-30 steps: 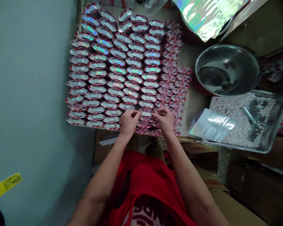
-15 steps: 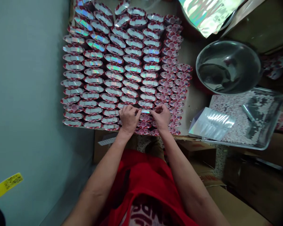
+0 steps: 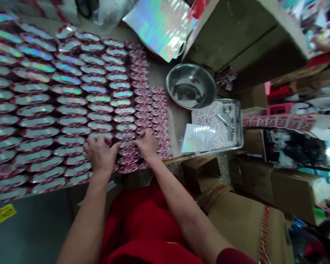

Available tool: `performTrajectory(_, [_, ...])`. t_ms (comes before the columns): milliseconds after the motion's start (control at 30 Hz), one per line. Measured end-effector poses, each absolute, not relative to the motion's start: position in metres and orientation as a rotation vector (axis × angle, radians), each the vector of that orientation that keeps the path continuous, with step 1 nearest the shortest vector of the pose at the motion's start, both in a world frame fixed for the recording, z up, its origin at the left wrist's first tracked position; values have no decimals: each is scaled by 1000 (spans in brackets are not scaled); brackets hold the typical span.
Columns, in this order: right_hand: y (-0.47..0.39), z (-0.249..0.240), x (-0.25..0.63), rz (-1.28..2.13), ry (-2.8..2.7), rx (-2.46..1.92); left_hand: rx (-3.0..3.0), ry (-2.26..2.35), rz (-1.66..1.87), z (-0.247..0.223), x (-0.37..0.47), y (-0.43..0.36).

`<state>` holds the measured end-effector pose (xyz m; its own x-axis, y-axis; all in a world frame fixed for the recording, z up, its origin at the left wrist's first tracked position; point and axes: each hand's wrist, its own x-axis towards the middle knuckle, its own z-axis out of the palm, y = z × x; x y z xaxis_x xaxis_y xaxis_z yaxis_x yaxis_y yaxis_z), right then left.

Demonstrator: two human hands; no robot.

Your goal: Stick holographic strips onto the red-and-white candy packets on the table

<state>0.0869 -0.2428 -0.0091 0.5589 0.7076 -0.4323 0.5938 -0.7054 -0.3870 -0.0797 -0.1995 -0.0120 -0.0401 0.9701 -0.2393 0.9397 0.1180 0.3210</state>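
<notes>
Rows of small oval packs with red-and-pink rims stand close together on the table, many with a silver sticker (image 3: 99, 116) across the top. Others, such as the pink-topped packs (image 3: 128, 160) near the front edge, show a round pink opening instead. My left hand (image 3: 100, 154) is at the left end of one pack, fingers curled and thumb pointing inward. Facing it, my right hand (image 3: 147, 145) pinches at the right end. A thin silver sticker (image 3: 127, 143) lies between the two thumbs, over that pack's top; its ends are hidden by my fingertips.
Right of the packs stands a steel bowl (image 3: 191, 86). Beside it, a metal tray (image 3: 239, 126) holds small white pieces and a scoop. A silver sticker sheet (image 3: 197, 138) overlaps the tray. Another shiny sheet (image 3: 162, 27) lies farther back. Cardboard boxes (image 3: 242, 220) stand below right.
The view has swung right, so packs and hands appear farther left and more shelves and boxes show. Both hands stay at the same spot among the packs, the left one slightly more spread.
</notes>
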Motion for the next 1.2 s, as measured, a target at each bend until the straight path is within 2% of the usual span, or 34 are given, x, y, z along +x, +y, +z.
performTrajectory(133, [-251, -3, 99, 974, -1133, -2409, 1863, 1975, -10, -2, -69, -182])
performTrajectory(267, [-303, 12, 146, 969, -1145, -2072, 1826, 1686, 333, 23, 6, -204])
performTrajectory(433, [-380, 22, 258, 382, -963, -2217, 1550, 1257, 684, 12, 173, -263])
performTrajectory(567, [-387, 8, 337, 95, -1103, -2302, 1169, 1250, 664, -26, 254, -283])
performTrajectory(667, [-367, -7, 363, 118, -1334, -2340, 855, 1128, 623, -45, 269, -287])
performTrajectory(800, [-352, -19, 366, 198, -1548, -2425, 761, 1076, 725, -53, 270, -294])
performTrajectory(1033, [-380, -29, 351, 172, -1710, -2323, 609, 1206, 797, -47, 276, -304])
performTrajectory(1200, [-406, -14, 343, 220, -1595, -2274, 725, 1251, 792, -34, 272, -304])
